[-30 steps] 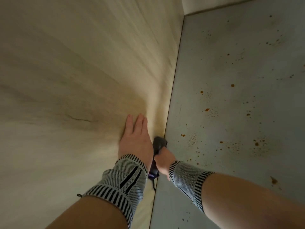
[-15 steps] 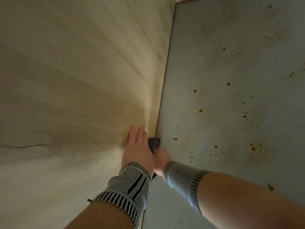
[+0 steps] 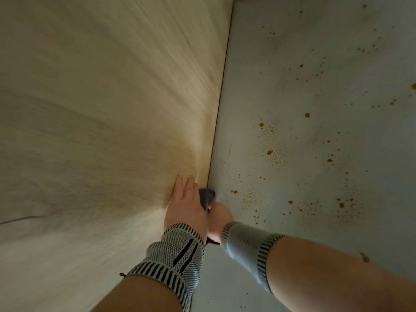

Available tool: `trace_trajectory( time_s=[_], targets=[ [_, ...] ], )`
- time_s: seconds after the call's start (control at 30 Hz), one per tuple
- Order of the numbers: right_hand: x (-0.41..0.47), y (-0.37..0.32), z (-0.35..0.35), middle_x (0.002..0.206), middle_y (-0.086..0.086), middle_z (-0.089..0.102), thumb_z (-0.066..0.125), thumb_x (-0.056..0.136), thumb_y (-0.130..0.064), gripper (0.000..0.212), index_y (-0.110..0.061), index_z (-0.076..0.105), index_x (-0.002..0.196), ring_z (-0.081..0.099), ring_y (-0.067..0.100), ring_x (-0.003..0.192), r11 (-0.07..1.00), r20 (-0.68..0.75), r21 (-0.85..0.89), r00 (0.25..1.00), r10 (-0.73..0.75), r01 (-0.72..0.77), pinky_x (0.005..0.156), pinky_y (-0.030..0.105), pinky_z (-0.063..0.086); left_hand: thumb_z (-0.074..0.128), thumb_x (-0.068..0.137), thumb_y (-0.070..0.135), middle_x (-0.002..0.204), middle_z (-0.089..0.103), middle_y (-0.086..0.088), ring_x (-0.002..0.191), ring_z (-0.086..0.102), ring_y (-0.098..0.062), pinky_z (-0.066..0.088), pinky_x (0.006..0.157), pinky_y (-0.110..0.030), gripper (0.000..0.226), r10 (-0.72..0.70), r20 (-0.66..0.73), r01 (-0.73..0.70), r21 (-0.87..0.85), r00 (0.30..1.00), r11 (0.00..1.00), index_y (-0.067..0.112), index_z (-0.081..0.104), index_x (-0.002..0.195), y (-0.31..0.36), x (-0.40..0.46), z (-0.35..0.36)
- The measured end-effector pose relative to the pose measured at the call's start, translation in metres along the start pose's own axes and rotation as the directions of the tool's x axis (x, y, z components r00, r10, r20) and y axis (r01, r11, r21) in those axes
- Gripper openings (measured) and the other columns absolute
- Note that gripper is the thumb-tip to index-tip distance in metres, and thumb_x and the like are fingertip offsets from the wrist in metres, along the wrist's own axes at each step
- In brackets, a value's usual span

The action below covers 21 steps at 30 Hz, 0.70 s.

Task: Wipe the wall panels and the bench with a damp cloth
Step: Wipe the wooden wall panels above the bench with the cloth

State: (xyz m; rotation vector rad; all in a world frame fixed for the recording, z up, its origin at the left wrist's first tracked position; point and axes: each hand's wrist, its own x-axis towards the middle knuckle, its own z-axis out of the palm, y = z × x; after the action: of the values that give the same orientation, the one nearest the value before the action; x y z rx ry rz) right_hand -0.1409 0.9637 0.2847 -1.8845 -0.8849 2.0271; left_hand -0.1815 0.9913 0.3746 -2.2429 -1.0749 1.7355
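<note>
A pale wooden wall panel (image 3: 101, 109) fills the left half of the head view. My left hand (image 3: 186, 206) lies flat against it with straight fingers, close to the corner seam (image 3: 219, 109). Just to its right, my right hand (image 3: 219, 218) grips a small dark handheld object (image 3: 206, 195), whose far end points into the corner. A warm glow lies on the panel just beyond that end. Both wrists wear striped knit bands. No cloth shows in the frame.
A grey panel (image 3: 315, 154) speckled with orange-brown spots fills the right half and meets the wood at the dark seam. A thin dark crack (image 3: 20, 219) runs across the wood at the far left.
The view has swung, so the crack has drifted to the left edge. My two hands have drawn closer together, and my left hand now covers part of the dark object.
</note>
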Motion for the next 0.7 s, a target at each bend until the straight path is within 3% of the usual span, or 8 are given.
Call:
trace_trajectory(
  time_s=[0.1,0.17,0.23,0.33,0.43,0.53,0.7],
  targets=[
    [0.034,-0.034,-0.032,0.116,0.017,0.063,0.047,0.098,-0.009,0.026,-0.001,0.060,0.119,0.061,0.029,0.106,0.997,-0.138,-0.045,0.988,-0.063,0.057,0.090,0.035,0.052,0.030,0.104,0.041,0.163,-0.005,-0.020,0.149,-0.014,-0.040,-0.023,0.106,-0.062,0.058,0.025,-0.013,-0.025,0.042,1.000,0.999,0.013,0.022,0.155,-0.003,-0.003,-0.002],
    [0.055,-0.058,-0.057,0.121,0.016,0.057,0.044,0.098,-0.006,0.028,-0.002,0.053,0.125,0.056,0.031,0.110,0.992,-0.224,-0.051,0.967,-0.124,0.115,0.082,0.030,0.044,0.029,0.105,0.033,0.163,-0.006,-0.021,0.148,-0.015,-0.042,-0.019,0.108,-0.065,0.054,0.036,0.013,-0.037,0.069,0.999,0.997,0.007,0.031,0.152,-0.002,-0.004,-0.004],
    [0.062,-0.064,-0.067,0.113,0.015,0.051,0.040,0.100,-0.006,0.024,-0.005,0.050,0.121,0.052,0.028,0.103,0.979,-0.238,-0.113,0.952,-0.191,0.168,0.079,0.030,0.038,0.027,0.105,0.031,0.163,-0.006,-0.021,0.148,-0.015,-0.042,-0.017,0.111,-0.066,0.054,0.041,0.026,-0.043,0.101,0.999,0.994,0.004,0.031,0.151,-0.002,-0.005,-0.004],
    [0.043,-0.031,-0.043,0.121,0.018,0.055,0.038,0.101,-0.012,0.027,-0.003,0.050,0.124,0.055,0.031,0.110,0.953,-0.172,-0.259,0.964,-0.204,0.155,0.088,0.033,0.043,0.024,0.105,0.039,0.163,-0.004,-0.020,0.149,-0.014,-0.040,-0.016,0.112,-0.064,0.058,0.024,-0.005,-0.024,0.066,1.000,0.998,0.007,0.024,0.154,-0.002,-0.010,-0.002],
    [0.010,0.005,-0.003,0.125,0.016,0.059,0.046,0.098,-0.016,0.035,-0.005,0.048,0.131,0.057,0.031,0.114,0.978,-0.066,-0.149,0.985,-0.158,0.147,0.095,0.035,0.047,0.025,0.103,0.051,0.164,-0.003,-0.020,0.149,-0.013,-0.039,-0.018,0.111,-0.062,0.068,-0.008,-0.008,0.009,0.014,1.000,1.000,0.011,0.012,0.157,-0.002,-0.022,-0.001],
    [-0.003,0.003,0.010,0.133,0.014,0.056,0.043,0.101,-0.016,0.038,-0.007,0.046,0.137,0.055,0.028,0.121,0.987,-0.073,-0.122,0.991,-0.113,0.104,0.102,0.035,0.044,0.027,0.103,0.050,0.164,-0.002,-0.019,0.149,-0.014,-0.039,-0.017,0.112,-0.063,0.067,-0.022,0.013,0.021,0.028,1.000,0.999,0.012,0.013,0.157,-0.004,-0.043,-0.002],
    [-0.033,-0.040,0.006,0.117,0.015,0.058,0.044,0.095,-0.005,0.030,-0.012,0.051,0.124,0.060,0.028,0.097,0.968,-0.197,0.020,0.950,-0.243,0.251,0.079,0.029,0.048,0.028,0.105,0.044,0.165,-0.002,-0.017,0.150,-0.014,-0.037,-0.017,0.113,-0.061,0.067,-0.108,-0.060,0.106,-0.029,0.992,0.994,0.011,0.002,0.157,-0.025,-0.086,-0.013]
  ],
)
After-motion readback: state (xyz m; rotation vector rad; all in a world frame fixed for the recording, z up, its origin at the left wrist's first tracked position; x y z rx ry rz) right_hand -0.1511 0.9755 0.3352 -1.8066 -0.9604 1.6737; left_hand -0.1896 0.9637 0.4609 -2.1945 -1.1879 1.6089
